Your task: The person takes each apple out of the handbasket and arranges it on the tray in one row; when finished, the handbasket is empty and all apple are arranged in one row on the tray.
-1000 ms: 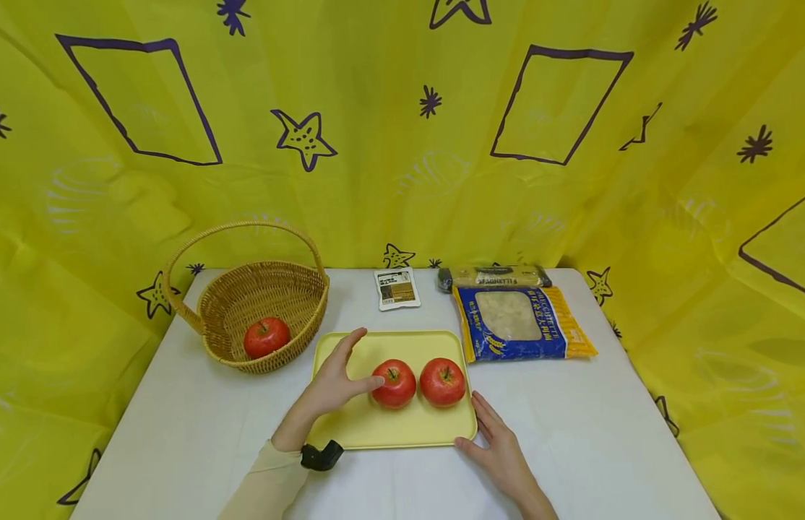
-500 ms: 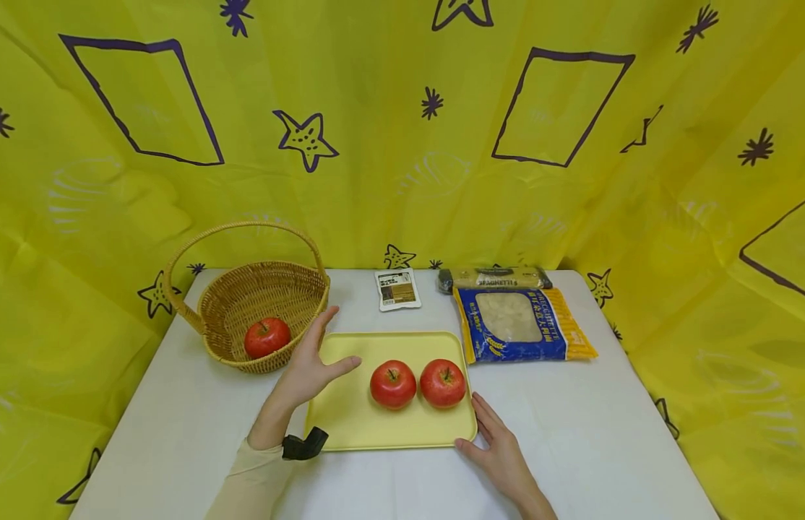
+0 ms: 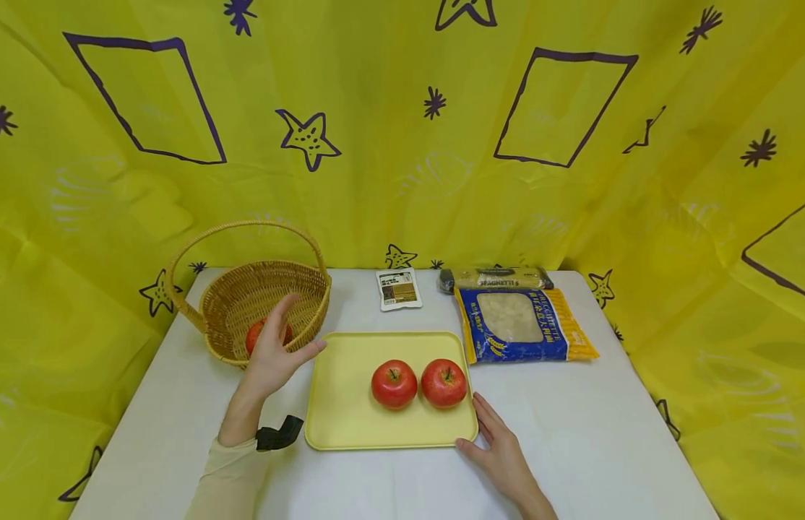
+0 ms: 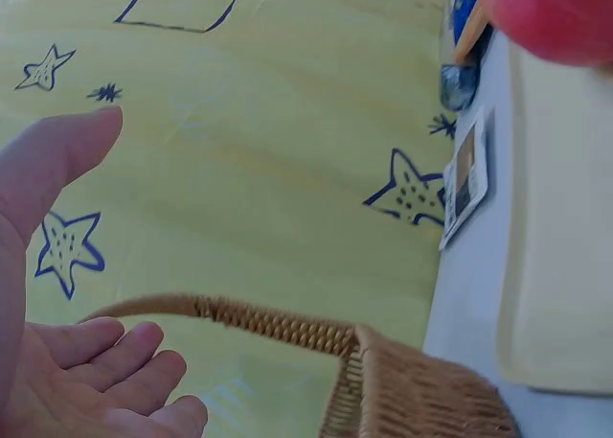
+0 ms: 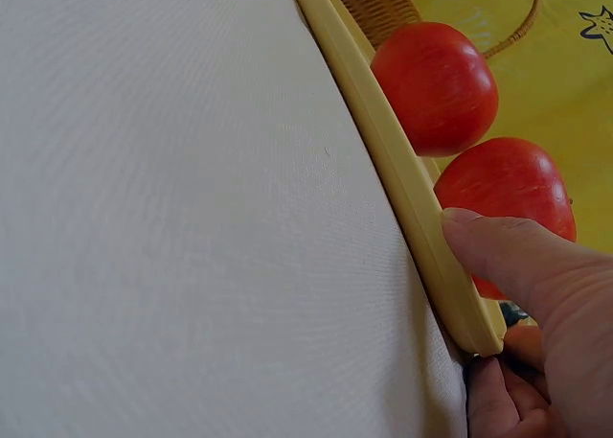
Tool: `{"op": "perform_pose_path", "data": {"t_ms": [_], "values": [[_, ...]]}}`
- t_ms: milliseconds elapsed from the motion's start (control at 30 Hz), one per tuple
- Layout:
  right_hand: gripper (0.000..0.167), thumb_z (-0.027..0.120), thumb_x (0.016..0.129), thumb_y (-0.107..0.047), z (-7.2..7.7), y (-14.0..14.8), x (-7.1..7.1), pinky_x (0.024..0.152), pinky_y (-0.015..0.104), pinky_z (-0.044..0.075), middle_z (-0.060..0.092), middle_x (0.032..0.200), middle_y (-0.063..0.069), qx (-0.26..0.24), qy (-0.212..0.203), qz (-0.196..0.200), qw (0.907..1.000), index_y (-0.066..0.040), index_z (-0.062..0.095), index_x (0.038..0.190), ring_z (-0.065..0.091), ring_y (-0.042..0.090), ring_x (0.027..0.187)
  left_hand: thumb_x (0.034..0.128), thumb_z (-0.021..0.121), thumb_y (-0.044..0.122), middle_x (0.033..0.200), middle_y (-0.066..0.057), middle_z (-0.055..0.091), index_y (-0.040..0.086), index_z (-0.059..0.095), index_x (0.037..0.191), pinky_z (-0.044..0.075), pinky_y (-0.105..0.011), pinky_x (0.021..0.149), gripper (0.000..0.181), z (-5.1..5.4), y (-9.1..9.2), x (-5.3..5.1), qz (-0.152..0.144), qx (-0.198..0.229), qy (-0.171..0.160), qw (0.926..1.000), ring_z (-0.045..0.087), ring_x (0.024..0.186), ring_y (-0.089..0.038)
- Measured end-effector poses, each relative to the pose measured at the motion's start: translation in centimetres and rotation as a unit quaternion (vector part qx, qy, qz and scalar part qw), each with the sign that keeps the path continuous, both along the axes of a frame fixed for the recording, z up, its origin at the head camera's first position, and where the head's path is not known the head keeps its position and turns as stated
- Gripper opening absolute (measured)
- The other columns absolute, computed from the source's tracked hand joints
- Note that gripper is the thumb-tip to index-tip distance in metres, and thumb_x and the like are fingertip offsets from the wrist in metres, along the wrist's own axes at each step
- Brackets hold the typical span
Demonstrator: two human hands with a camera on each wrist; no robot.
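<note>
My left hand (image 3: pixel 269 365), empty with thumb and fingers spread, is at the front of the wicker basket (image 3: pixel 262 278). It partly covers the red apple (image 3: pixel 254 335) inside. In the left wrist view the hand (image 4: pixel 67 385) is beside the basket handle (image 4: pixel 278 325). My right hand (image 3: pixel 503 456) holds the near right corner of the yellow tray (image 3: pixel 344 415); in the right wrist view its thumb lies against the rim. On the tray's right half sit two red apples (image 3: pixel 394 385) (image 3: pixel 444 383), side by side.
Behind the tray lies a small white packet (image 3: pixel 399 289). Right of it are a spaghetti pack (image 3: pixel 496 278) and a blue and yellow pasta bag (image 3: pixel 519 325). A patterned yellow cloth (image 3: pixel 376 195) hangs behind the white table (image 3: pixel 610 448).
My left hand has moved left, away from the left apple on the tray and over to the basket's front. My right hand, the tray and the apples have stayed in place.
</note>
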State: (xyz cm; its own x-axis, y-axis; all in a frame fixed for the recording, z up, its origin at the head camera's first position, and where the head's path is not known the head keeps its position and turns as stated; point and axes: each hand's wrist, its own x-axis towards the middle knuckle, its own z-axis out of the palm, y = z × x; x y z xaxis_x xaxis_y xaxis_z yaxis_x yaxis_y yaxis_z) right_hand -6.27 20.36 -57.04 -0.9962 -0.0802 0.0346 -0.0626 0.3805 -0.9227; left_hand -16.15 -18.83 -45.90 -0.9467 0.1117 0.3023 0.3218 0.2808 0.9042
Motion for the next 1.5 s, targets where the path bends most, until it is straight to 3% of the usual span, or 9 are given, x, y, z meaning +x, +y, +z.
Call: {"op": "perform_pose_path", "data": {"t_ms": [133,200,367,533,733,833,933,1100,1500], "values": [[0.079,0.082,0.077,-0.001,0.0,0.0,0.0,0.1,0.025,0.036,0.032,0.153,0.019,-0.002,0.001,0.003,1.0,0.011,0.04,0.142,0.03,0.032,0.138,0.082,0.078,0.001,0.157,-0.017,0.019,0.002,0.017,0.154,0.012,-0.043,0.115,0.094,0.5,-1.3,-0.3,0.018,0.037,0.002,0.9991,0.012,0.145,-0.029],[0.079,0.082,0.077,-0.001,0.0,0.0,0.0,0.1,0.024,0.036,0.032,0.153,0.019,-0.007,-0.002,0.004,1.0,0.011,0.04,0.142,0.03,0.031,0.138,0.0821,0.076,-0.003,0.157,-0.02,0.018,-0.001,0.015,0.153,0.011,-0.043,0.116,0.094,1.3,-1.8,-0.3,0.025,0.05,-0.004,0.9984,0.011,0.145,-0.03],[0.08,0.082,0.077,-0.002,0.1,0.0,-0.1,0.1,0.024,0.035,0.031,0.154,0.017,-0.004,-0.016,0.002,0.9999,0.01,0.038,0.144,0.029,0.028,0.139,0.0851,0.073,-0.002,0.157,-0.021,0.016,0.0,0.012,0.154,0.009,-0.04,0.116,0.092,1.8,-3.6,-1.0,0.04,0.056,-0.015,0.9975,0.01,0.146,-0.029],[0.081,0.083,0.077,-0.004,0.1,0.0,-0.1,0.101,0.025,0.035,0.031,0.154,0.016,0.004,-0.022,0.0,0.9998,0.009,0.038,0.144,0.029,0.028,0.139,0.0879,0.074,0.007,0.159,-0.018,0.016,0.005,0.011,0.156,0.01,-0.033,0.116,0.093,1.2,-5.3,-1.9,0.048,0.053,-0.041,0.9966,0.009,0.146,-0.027],[0.08,0.083,0.076,-0.003,-0.1,0.2,-0.2,0.099,0.022,0.034,0.032,0.153,0.017,0.005,0.007,0.001,1.0,0.01,0.04,0.142,0.031,0.03,0.138,0.0902,0.073,0.015,0.16,-0.016,0.012,0.006,0.007,0.157,0.009,-0.041,0.116,0.094,1.0,-6.5,-2.7,0.032,0.057,-0.085,0.9942,0.007,0.146,-0.028],[0.08,0.083,0.075,-0.003,-0.2,0.2,-0.1,0.099,0.021,0.035,0.033,0.152,0.02,0.01,0.025,0.003,0.9996,0.012,0.041,0.141,0.032,0.034,0.136,0.0901,0.074,0.02,0.16,-0.015,0.012,0.006,0.007,0.157,0.009,-0.045,0.115,0.095,0.7,-6.9,-3.1,0.035,0.034,-0.102,0.9936,0.006,0.146,-0.029],[0.08,0.083,0.075,-0.004,-0.3,0.2,-0.1,0.098,0.021,0.035,0.033,0.152,0.02,0.01,0.023,0.003,0.9997,0.012,0.041,0.141,0.032,0.035,0.136,0.0895,0.074,0.03,0.16,-0.017,0.012,0.005,0.006,0.156,0.012,-0.053,0.114,0.099,0.4,-7.4,-3.3,0.047,-0.016,-0.128,0.9906,0.007,0.146,-0.033],[0.08,0.083,0.076,-0.004,-0.2,0.1,-0.1,0.099,0.023,0.036,0.033,0.152,0.019,0.004,0.006,0.002,1.0,0.011,0.04,0.142,0.031,0.033,0.138,0.0864,0.074,0.042,0.159,-0.024,0.008,0.0,0.002,0.155,0.017,-0.061,0.109,0.108,-0.3,-7.9,-3.7,0.053,-0.102,-0.183,0.9764,0.01,0.143,-0.043],[0.08,0.082,0.076,-0.002,-0.1,0.1,-0.1,0.1,0.022,0.034,0.031,0.154,0.017,-0.003,0.001,0.004,1.0,0.01,0.039,0.143,0.031,0.029,0.138,0.0841,0.074,0.049,0.155,-0.033,0.006,-0.008,-0.002,0.152,0.02,-0.062,0.108,0.117,-0.6,-7.8,-4.3,0.023,-0.184,-0.263,0.9468,0.013,0.14,-0.049]]}}
